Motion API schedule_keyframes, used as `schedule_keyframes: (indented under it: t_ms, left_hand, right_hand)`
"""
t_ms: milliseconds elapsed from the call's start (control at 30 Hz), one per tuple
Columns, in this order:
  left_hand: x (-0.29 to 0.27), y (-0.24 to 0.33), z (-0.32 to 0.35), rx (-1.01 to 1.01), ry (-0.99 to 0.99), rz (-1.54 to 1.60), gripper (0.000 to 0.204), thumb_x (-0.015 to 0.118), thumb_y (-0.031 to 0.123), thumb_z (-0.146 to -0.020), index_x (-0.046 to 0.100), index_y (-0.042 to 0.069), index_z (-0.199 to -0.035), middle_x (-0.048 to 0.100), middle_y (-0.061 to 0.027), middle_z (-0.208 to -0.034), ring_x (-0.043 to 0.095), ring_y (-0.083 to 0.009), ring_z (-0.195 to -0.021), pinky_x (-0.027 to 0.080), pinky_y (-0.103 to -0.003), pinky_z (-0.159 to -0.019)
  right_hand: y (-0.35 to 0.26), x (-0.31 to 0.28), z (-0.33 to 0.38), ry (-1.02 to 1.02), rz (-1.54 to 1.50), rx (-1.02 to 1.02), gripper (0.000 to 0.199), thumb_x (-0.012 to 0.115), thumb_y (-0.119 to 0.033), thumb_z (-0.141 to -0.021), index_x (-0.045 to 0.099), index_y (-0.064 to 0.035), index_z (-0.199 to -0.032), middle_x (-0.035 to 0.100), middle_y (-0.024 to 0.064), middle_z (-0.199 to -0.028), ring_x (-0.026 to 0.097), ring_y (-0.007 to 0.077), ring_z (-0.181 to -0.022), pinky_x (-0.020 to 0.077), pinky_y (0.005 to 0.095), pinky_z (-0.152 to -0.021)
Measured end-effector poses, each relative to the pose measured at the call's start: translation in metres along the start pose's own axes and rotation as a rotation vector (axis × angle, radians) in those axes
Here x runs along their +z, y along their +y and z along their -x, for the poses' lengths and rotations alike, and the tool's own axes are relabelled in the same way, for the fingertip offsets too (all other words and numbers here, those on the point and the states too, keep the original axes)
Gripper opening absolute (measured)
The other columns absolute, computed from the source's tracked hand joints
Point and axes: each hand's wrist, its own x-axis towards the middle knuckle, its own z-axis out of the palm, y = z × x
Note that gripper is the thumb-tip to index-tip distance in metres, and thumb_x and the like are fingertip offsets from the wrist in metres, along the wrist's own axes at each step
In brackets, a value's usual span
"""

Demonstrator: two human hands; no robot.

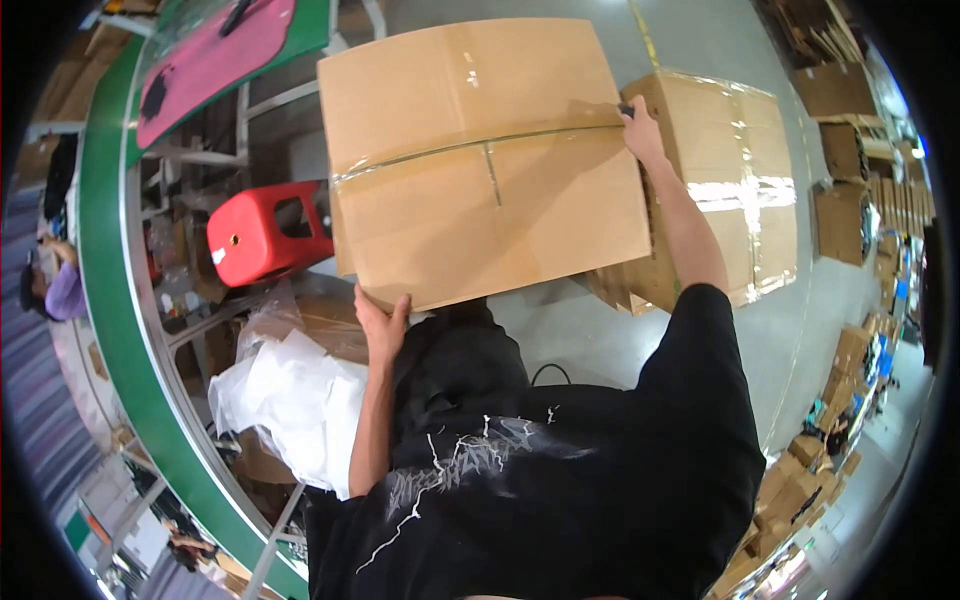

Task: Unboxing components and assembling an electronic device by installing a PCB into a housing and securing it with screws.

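Observation:
A large brown cardboard box [480,160] fills the middle of the view, its top flaps closed with a strip of clear tape along the seam. My left hand [382,322] grips the box's near left corner from below. My right hand [640,130] rests at the right end of the taped seam, closed around a small dark object whose kind I cannot tell. A second taped cardboard box [740,180] stands right behind and to the right of the first one.
A red plastic stool [262,235] lies to the left of the box. White plastic bags [295,400] are heaped by my left side. A green-edged conveyor [110,300] curves along the left. Stacks of cardboard boxes [850,190] line the right; a person sits far left.

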Motion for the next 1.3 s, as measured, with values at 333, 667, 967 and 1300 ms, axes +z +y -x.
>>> schedule_keyframes:
  t_ms: [333, 667, 967, 1300]
  left_hand:
    - [-0.01, 0.008, 0.002, -0.06, -0.007, -0.149, 0.093, 0.073, 0.03, -0.074, 0.017, -0.011, -0.136, 0.04, -0.0306, -0.127, 0.04, -0.0443, -0.118, 0.036, -0.045, -0.099]
    - [-0.02, -0.035, 0.011, 0.011, -0.14, 0.557, 0.079, 0.063, 0.02, -0.085, 0.013, -0.002, -0.141, 0.04, -0.0234, -0.135, 0.041, -0.0297, -0.127, 0.035, -0.038, -0.104]
    - [-0.098, -0.081, -0.02, -0.42, -0.167, 0.843, 0.056, 0.054, 0.016, -0.09, 0.027, 0.008, -0.138, 0.064, -0.0069, -0.107, 0.062, -0.0149, -0.089, 0.047, -0.029, -0.073]
    - [-0.196, -0.133, -0.152, -0.305, -0.524, 0.723, 0.048, 0.049, 0.019, -0.091, 0.032, 0.01, -0.135, 0.065, -0.0079, -0.102, 0.063, -0.0156, -0.09, 0.045, -0.029, -0.075]
  right_hand:
    - [-0.214, 0.029, 0.126, -0.382, -0.154, -0.28, 0.026, 0.051, -0.02, -0.091, 0.042, -0.0055, -0.11, 0.061, 0.0263, -0.086, 0.06, 0.0438, -0.082, 0.047, 0.0496, -0.068]
    - [-0.351, 0.172, 0.13, 0.012, -0.15, -0.529, 0.023, 0.052, -0.019, -0.09, 0.048, -0.0015, -0.106, 0.058, 0.0187, -0.1, 0.055, 0.0365, -0.096, 0.0461, 0.0441, -0.08]
    - [-0.309, 0.152, 0.165, 0.018, 0.162, -0.552, 0.038, 0.051, -0.022, -0.09, 0.047, -0.0017, -0.122, 0.054, 0.0185, -0.123, 0.053, 0.0315, -0.109, 0.0389, 0.0461, -0.093]
    - [-0.335, 0.148, 0.091, -0.245, 0.214, -0.091, 0.039, 0.038, -0.034, -0.096, 0.047, 0.0012, -0.111, 0.059, 0.0273, -0.103, 0.054, 0.0438, -0.1, 0.0421, 0.0504, -0.084]
